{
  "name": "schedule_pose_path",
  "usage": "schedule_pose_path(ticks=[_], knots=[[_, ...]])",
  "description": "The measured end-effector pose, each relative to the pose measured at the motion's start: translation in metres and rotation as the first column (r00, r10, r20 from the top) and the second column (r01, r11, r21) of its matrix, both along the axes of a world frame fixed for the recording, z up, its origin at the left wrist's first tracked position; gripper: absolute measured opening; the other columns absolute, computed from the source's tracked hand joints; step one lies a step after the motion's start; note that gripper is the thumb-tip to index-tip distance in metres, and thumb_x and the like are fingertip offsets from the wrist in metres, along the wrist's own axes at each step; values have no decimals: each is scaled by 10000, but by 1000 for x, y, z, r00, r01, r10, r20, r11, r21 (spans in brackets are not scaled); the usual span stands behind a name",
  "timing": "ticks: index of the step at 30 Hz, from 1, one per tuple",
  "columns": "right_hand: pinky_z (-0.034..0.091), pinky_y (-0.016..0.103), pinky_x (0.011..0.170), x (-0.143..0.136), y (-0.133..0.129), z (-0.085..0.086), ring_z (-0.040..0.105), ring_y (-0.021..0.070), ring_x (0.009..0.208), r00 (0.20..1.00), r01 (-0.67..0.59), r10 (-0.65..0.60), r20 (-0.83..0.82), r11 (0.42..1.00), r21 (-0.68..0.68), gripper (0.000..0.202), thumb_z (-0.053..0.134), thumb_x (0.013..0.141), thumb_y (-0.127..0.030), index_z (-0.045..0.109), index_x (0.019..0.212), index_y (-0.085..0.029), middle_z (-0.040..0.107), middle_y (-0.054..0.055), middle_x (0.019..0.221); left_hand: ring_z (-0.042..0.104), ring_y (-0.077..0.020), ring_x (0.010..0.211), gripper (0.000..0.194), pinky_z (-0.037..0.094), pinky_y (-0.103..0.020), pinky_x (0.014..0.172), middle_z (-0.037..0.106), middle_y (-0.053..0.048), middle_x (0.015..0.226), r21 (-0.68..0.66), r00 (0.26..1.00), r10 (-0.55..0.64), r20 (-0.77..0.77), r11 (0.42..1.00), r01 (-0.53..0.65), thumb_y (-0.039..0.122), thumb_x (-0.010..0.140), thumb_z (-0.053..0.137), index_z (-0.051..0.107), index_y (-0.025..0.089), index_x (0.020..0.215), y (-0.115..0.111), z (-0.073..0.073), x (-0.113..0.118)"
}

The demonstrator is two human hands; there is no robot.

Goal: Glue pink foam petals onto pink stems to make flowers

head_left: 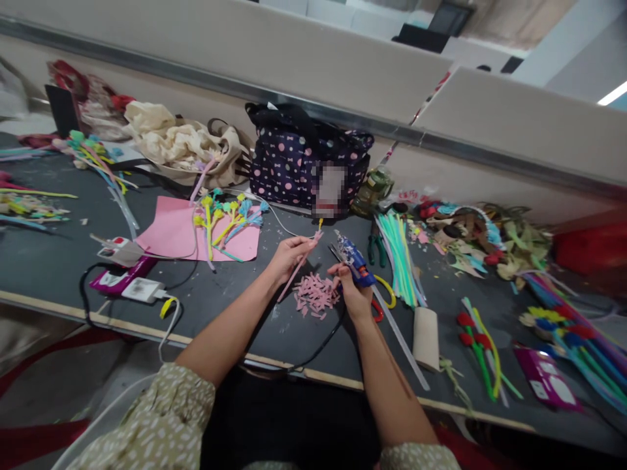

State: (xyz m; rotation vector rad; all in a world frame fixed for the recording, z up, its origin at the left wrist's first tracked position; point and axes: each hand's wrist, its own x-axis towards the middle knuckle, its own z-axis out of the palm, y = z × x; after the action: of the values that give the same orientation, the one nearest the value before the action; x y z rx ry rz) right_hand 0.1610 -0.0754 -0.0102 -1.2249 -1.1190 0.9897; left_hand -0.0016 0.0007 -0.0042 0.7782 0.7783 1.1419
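Observation:
My left hand (289, 256) is closed in a pinch on a thin pink stem (292, 277), which slants down toward the table. At its upper end are a small pink piece and a yellow tip (321, 223). My right hand (353, 287) is wrapped round a blue hot glue gun (356, 260), its nozzle up and to the left. A long clear glue stick (399, 336) runs out of its back. Thin dark metal tips show beside the gun; I cannot tell what they belong to. Between my hands lies a pile of pink strips (316, 294).
Scissors with red and yellow handles (389, 294) lie partly hidden by my right hand. Green pliers (376, 248), green fuzzy stems (394, 254) and a beige block (426, 338) are to the right. Left are a pink sheet (169, 225) with flowers and a power strip (122, 277). Behind stands a dotted bag (284, 163).

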Motion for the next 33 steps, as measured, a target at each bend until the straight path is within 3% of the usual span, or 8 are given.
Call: schedule_pose_path(ticks=[4, 9, 14, 33], knots=[[400, 253, 396, 0, 1, -6, 470, 118, 376, 999, -29, 27, -34, 998, -51, 420, 660, 739, -616, 668, 721, -196, 552, -25, 470, 416, -30, 430, 340, 282, -176, 426, 560, 38, 555, -47, 998, 54, 17, 997, -53, 335, 524, 861, 705, 126, 741, 1, 2, -1], [425, 258, 424, -1, 1, -9, 533, 137, 430, 998, -53, 55, 30, 996, -73, 413, 671, 736, -604, 684, 712, -192, 614, 4, 533, 389, -24, 409, 336, 265, -182, 412, 554, 36, 522, -63, 998, 47, 34, 997, -45, 329, 497, 871, 704, 124, 703, 0, 6, 0], [410, 247, 406, -1, 1, -13, 530, 138, 431, 996, -57, 64, 70, 994, -90, 410, 670, 740, -598, 703, 717, -190, 579, -6, 490, 377, -15, 405, 337, 256, -172, 404, 535, 44, 514, -57, 999, 32, 25, 998, -31, 336, 504, 872, 705, 125, 706, -1, 7, 1], [401, 233, 310, -9, 1, 2, 479, 103, 339, 997, -27, 18, -69, 991, -134, 440, 724, 664, -617, 634, 608, -189, 625, 4, 521, 396, -10, 420, 355, 282, -176, 423, 574, 33, 549, -22, 1000, 2, 28, 1000, -1, 349, 502, 880, 717, 120, 719, -1, 5, 0]])
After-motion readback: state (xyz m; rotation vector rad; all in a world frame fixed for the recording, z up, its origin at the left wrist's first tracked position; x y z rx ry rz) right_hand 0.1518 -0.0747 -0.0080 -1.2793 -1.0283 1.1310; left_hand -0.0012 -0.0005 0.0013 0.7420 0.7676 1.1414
